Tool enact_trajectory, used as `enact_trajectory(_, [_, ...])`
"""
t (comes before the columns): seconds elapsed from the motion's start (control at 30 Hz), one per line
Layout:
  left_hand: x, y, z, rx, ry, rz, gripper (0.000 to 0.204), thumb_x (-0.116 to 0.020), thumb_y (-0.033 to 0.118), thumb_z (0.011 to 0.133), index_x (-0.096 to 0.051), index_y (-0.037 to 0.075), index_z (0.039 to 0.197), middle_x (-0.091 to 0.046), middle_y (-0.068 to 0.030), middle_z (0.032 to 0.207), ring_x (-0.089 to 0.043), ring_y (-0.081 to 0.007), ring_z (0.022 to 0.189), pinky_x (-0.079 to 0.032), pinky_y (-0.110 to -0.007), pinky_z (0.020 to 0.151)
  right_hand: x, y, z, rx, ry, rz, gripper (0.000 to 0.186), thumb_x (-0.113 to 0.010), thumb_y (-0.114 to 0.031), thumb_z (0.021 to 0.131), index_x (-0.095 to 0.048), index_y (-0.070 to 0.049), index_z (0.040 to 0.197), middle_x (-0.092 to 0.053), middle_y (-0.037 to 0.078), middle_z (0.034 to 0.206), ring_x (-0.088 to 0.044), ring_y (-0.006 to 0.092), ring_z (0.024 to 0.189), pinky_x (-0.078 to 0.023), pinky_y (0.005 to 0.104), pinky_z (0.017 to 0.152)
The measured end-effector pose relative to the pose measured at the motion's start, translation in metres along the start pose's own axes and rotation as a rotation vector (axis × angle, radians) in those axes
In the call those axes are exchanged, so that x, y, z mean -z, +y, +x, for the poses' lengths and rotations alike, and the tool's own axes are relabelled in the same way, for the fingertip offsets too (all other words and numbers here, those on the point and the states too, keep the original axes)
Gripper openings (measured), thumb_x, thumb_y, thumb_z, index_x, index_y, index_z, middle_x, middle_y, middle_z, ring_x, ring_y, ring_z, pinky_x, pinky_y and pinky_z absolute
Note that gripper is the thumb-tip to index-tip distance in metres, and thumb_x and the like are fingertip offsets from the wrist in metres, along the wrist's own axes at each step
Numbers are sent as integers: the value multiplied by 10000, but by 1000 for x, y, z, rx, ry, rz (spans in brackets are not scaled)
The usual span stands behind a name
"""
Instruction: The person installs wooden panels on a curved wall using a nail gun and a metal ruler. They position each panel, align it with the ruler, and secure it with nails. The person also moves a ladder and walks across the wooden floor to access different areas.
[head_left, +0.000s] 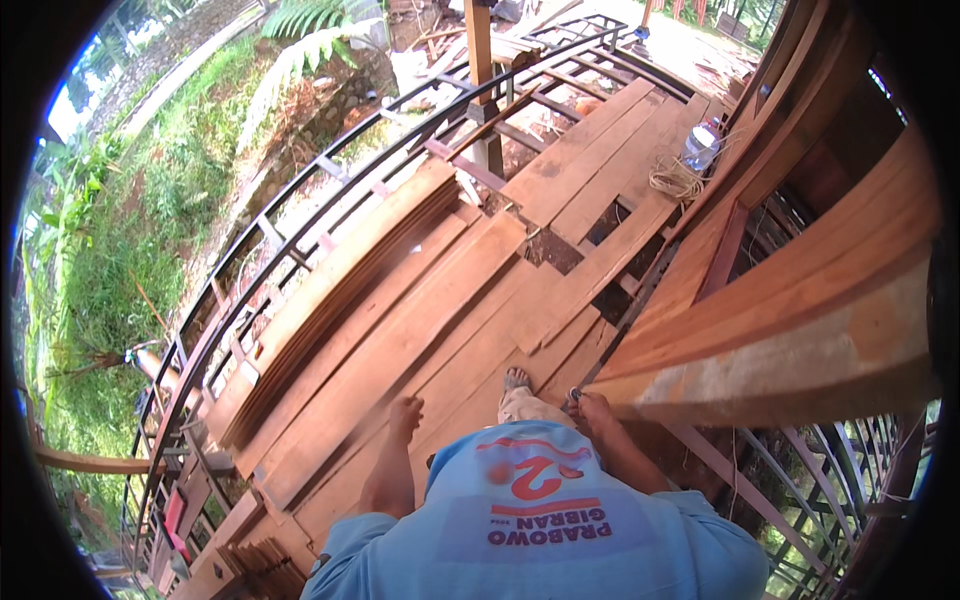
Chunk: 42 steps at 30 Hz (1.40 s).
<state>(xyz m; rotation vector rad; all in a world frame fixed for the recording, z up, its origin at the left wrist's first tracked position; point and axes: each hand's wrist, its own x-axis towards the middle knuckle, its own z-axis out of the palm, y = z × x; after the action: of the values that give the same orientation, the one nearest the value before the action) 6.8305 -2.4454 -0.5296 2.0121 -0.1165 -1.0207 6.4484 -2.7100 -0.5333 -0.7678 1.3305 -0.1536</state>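
My left hand [405, 416] hangs over the wooden floor planks [440, 390] with its fingers curled in, and nothing shows in them. Close to the end of a thick wooden beam [720, 385], my right hand [594, 411] is closed around a small dark object, too small to name. One sandalled foot [517, 379] stands on the planks between the two hands. The light blue shirt [540, 530] covers the lower middle of the head view.
A long stack of boards [340, 300] lies to the left, beside a curved black metal frame [290, 240]. Holes [612, 300] break the planking ahead. A clear jug [702, 146] and coiled cord [677, 180] sit at the far right. A wooden post [479, 50] rises beyond.
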Motion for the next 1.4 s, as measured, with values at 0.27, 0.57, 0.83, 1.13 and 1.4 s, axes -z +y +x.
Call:
enact_trajectory(0.27, [-71, 86, 114, 222, -102, 151, 338, -662, 285, 908, -717, 13, 1101, -704, -123, 852, -696, -227, 753, -534, -379, 591, 27, -181, 144, -22, 153, -508, 243, -576, -136, 941, -684, 16, 1099, -659, 83, 746, -640, 162, 608, -502, 287, 524])
enact_trajectory(0.57, [-120, 207, 278, 183, -264, 255, 308, -702, 251, 908, -689, -18, 1058, -653, -110, 892, -633, -191, 666, -488, -327, 495, 12, -323, 228, 192, 220, -48, 260, -581, -233, 997, -641, -29, 1146, -646, 57, 858, -626, 135, 684, -524, 274, 566])
enact_trajectory(0.83, [-157, 392, 461, 90, -272, 422, 351, -671, 320, 932, -685, -3, 1071, -672, -122, 919, -679, -243, 796, -545, -406, 612, 23, -337, 326, 28, 299, -670, 453, -582, -424, 969, -640, -35, 1195, -701, 234, 1030, -703, 366, 892, -568, 486, 748])
enact_trajectory(1.13, [-257, 634, 545, -273, -283, 89, 364, -651, 243, 951, -642, -8, 1215, -694, -71, 968, -679, -164, 805, -531, -312, 664, 32, -424, 430, 267, 540, -407, 510, -679, -439, 868, -720, 65, 935, -705, 226, 815, -700, 303, 728, -518, 418, 653])
enact_trajectory(1.4, [-406, 807, 614, -458, -435, -103, 358, -637, 254, 982, -633, -13, 1221, -716, -107, 1032, -702, -188, 853, -551, -304, 713, 87, -537, 558, 197, 371, -435, 588, -621, -514, 903, -731, 64, 922, -715, 227, 832, -724, 338, 794, -562, 450, 669])
